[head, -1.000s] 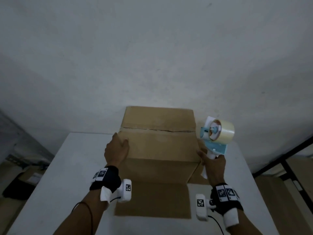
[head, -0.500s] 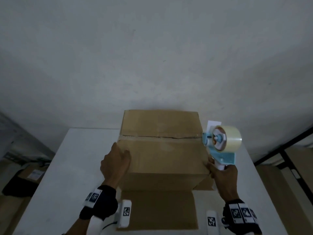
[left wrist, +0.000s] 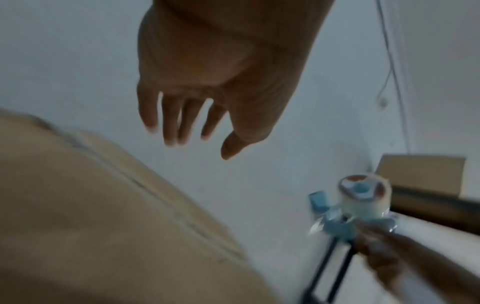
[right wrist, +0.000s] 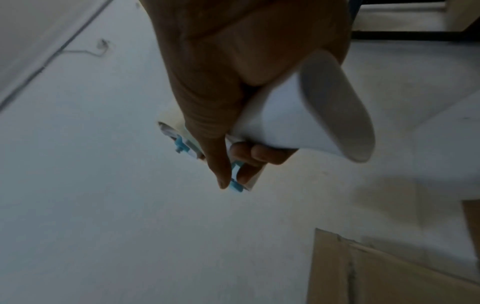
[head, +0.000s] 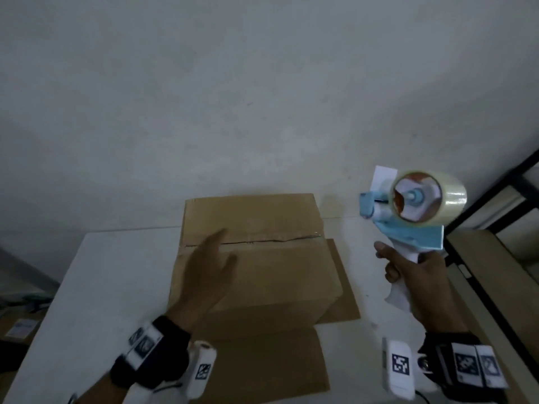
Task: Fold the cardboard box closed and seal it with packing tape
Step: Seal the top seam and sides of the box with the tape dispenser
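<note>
A brown cardboard box [head: 280,263] stands on the white table [head: 110,275] with its two top flaps folded down, meeting at a seam [head: 262,242]. Two lower flaps lie flat on the table in front and at the right. My left hand [head: 208,272] hovers with straight, spread fingers over the left part of the box top; in the left wrist view the left hand [left wrist: 197,115] is clear of the box [left wrist: 91,216]. My right hand [head: 414,282] grips the white handle of a blue tape dispenser [head: 414,211], raised to the right of the box. The right wrist view shows its fingers [right wrist: 249,156] wrapped round the handle.
A pale wall rises just behind the table. To the right stands a dark metal frame [head: 501,182] with a wooden surface [head: 490,263]. Clutter lies on the floor at the lower left [head: 20,325].
My left hand has left the box's left edge and lifted over its top with fingers spread. The right hand has raised the tape dispenser up and away to the right.
</note>
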